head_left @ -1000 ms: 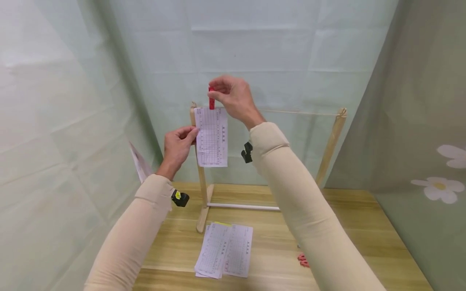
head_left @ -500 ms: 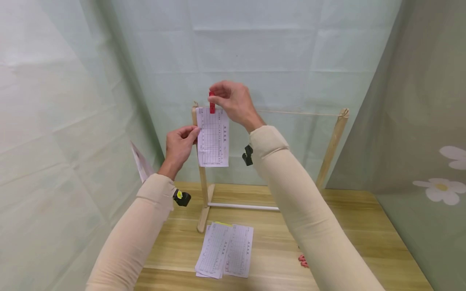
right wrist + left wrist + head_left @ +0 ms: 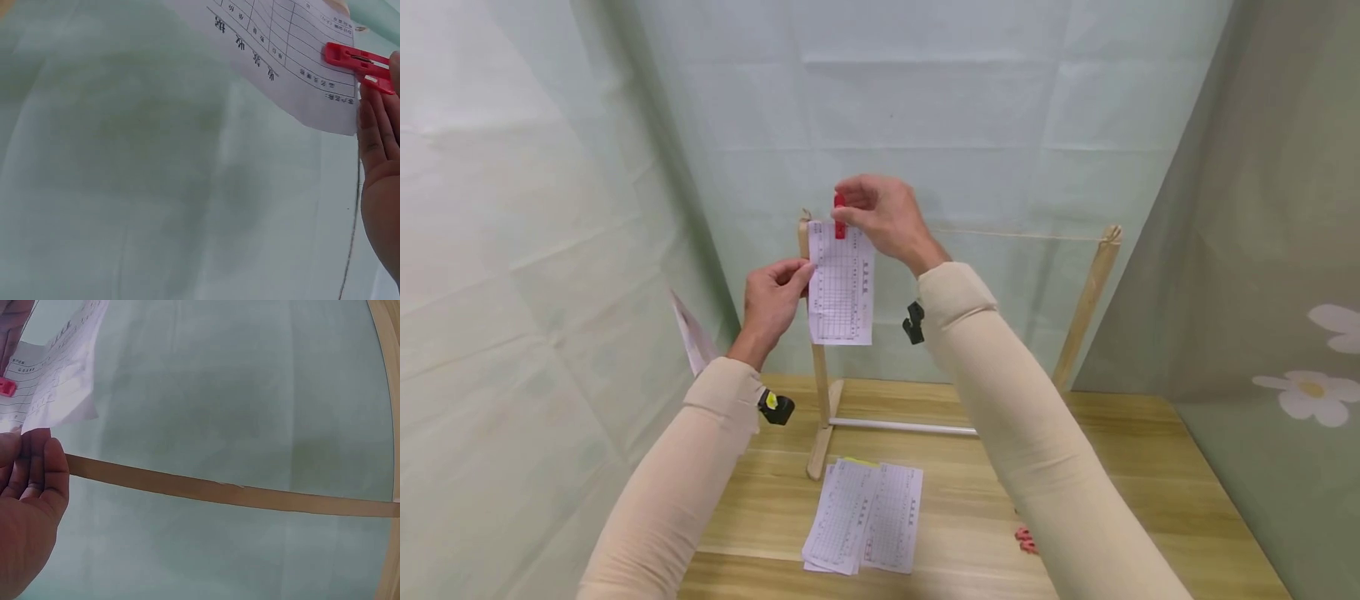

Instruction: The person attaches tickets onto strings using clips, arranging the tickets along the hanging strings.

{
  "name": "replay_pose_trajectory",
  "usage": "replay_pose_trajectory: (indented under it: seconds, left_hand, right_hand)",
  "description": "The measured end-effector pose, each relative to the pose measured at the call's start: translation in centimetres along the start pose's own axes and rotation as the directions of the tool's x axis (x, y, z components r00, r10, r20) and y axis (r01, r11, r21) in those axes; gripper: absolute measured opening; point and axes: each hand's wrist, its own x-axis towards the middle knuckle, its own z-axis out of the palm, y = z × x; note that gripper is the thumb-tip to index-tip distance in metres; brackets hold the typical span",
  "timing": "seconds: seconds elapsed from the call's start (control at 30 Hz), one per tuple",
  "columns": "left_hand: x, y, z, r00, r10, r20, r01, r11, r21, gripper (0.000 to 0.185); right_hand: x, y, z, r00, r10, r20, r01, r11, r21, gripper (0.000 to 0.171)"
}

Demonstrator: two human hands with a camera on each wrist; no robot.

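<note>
My right hand (image 3: 883, 217) pinches a red clothespin (image 3: 840, 218) at the string (image 3: 1015, 235), near the left post of a wooden frame. Below the string hangs a printed paper form (image 3: 841, 292), its top edge under the clothespin's tip. My left hand (image 3: 772, 300) pinches the form's left edge between thumb and fingers. In the right wrist view the red clothespin (image 3: 357, 60) lies over the edge of the form (image 3: 275, 56), with the right fingers on its tail end. The left wrist view shows the form (image 3: 59, 375) curling above the left fingers.
Several printed slips (image 3: 865, 517) lie overlapped on the wooden table (image 3: 955, 517). Red clothespins (image 3: 1026, 540) rest beside the right sleeve. The frame has a left post (image 3: 819, 375), a right post (image 3: 1086, 308) and a white bar (image 3: 902, 427) low between them. Another paper (image 3: 692, 333) stands at the left.
The right hand has moved slightly down with the clothespin, whose tip now overlaps the form's top edge. The left hand still holds the form's edge.
</note>
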Motion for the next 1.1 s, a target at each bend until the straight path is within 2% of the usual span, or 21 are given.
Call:
replay_pose_trajectory:
  seconds: [0.23, 0.33, 0.47, 0.63, 0.8, 1.1]
  left_hand:
    - [0.0, 0.0, -0.1, 1.000, 0.007, 0.002, -0.007, 1.000, 0.004, 0.037]
    - [0.0, 0.0, 0.0, 1.000, 0.010, -0.009, -0.009, 1.000, 0.011, 0.035]
    - [0.1, -0.2, 0.1, 0.999, 0.030, -0.018, -0.029, 0.999, 0.028, 0.035]
    - [0.0, -0.7, -0.1, 0.998, 0.062, -0.024, -0.061, 0.996, 0.059, 0.033]
    - [-0.2, -1.4, -0.6, 0.998, 0.056, -0.017, -0.055, 0.994, 0.092, 0.033]
    - [-0.3, -2.0, -1.0, 0.998, 0.058, 0.024, -0.060, 0.990, 0.128, 0.035]
  right_hand:
    - [0.3, -0.1, -0.2, 0.998, 0.062, 0.032, -0.062, 0.998, -0.008, 0.067]
    - [0.3, -0.2, -0.3, 0.997, 0.069, 0.039, -0.069, 0.998, 0.003, 0.071]
    - [0.2, -0.1, -0.6, 0.997, 0.055, 0.046, -0.055, 0.998, -0.021, 0.071]
    - [-0.1, -0.1, -1.4, 0.999, 0.052, 0.014, -0.052, 0.998, -0.033, 0.068]
    - [-0.7, -0.1, -2.8, 0.999, 0.040, -0.021, -0.041, 0.999, -0.011, 0.065]
    - [-2.6, 0.2, -4.8, 0.999, -0.024, -0.023, 0.024, 1.000, 0.001, 0.059]
